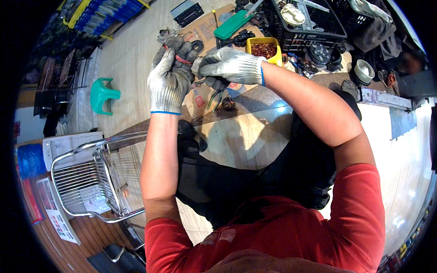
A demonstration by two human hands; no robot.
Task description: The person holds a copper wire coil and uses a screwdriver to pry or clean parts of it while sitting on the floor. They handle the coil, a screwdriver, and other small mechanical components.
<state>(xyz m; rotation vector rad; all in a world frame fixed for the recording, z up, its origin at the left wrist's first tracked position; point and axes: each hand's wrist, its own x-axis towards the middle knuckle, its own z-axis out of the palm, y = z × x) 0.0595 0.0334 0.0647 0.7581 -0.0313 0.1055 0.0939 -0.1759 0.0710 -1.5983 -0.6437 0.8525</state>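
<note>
Both of my hands wear white knit gloves with dark, dirty grey fingers. My left hand is turned palm up, its fingers curled around a small part with a strip of red; most of that part is hidden. Close beside it, my right hand pinches a small, stubby grey piece against the left fingers. I cannot make out exactly what either piece is. Below the hands, green-handled pliers lie on flattened cardboard, with a small round copper-coloured part to their right.
Beyond my right hand stand a yellow container of reddish-brown bits and a black crate. A long green tool or case lies behind. Leftward are a green stool and a metal chair. A white fan wheel sits far right.
</note>
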